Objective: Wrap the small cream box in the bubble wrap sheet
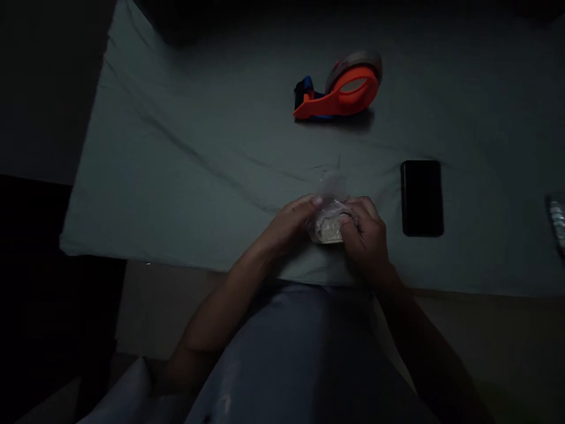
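Note:
Between my two hands, near the front edge of the table, is a clear plastic bag [332,187] around a small pale object [330,229] whose kind I cannot make out in the dim light. My left hand [291,222] grips the bag from the left, its thumb on the plastic. From the right, my right hand [365,235] pinches the bag, thumb over the pale object and fingers curled behind.
An orange tape dispenser [339,103] with a roll of tape stands behind my hands. A black phone [422,198] lies to their right. A shiny item [558,218] is cut off at the right edge. A pale, wrinkled cloth [185,194] covers the table.

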### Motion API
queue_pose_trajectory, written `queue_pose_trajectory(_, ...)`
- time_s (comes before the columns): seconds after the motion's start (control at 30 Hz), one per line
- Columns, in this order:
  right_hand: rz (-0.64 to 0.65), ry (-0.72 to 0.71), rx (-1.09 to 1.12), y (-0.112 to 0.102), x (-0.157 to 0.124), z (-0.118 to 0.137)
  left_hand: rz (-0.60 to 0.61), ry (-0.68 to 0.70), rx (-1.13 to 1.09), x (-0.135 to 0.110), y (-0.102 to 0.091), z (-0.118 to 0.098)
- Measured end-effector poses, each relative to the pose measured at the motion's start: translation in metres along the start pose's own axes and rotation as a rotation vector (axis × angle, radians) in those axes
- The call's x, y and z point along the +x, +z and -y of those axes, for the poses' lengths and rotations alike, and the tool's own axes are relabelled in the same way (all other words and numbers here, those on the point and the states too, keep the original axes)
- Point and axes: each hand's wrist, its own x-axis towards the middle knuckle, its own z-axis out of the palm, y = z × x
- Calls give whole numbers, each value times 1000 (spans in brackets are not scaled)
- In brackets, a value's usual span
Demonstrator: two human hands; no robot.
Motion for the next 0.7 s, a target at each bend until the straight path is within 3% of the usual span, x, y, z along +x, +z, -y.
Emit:
queue_pose_trajectory(0.1,-10,2,-33,3,-2,1,13,-8,-15,-9,4,1)
queue_pose_trajectory(0.2,43,-155,-24,1,-8,-1,-99,-52,-90,-13,5,4)
queue_pose_trajectory(0.3,125,-243,3,-4,-14,-3,-102,-84,-194,-17,4,9)
queue_pose_trajectory(0.53,142,-7,154,-6,-14,8,50,-123,-354,-27,3,22)
queue_pose_trajectory(0.7,-9,158,132,2,-17,10,-1,-93,-227,-31,3,26)
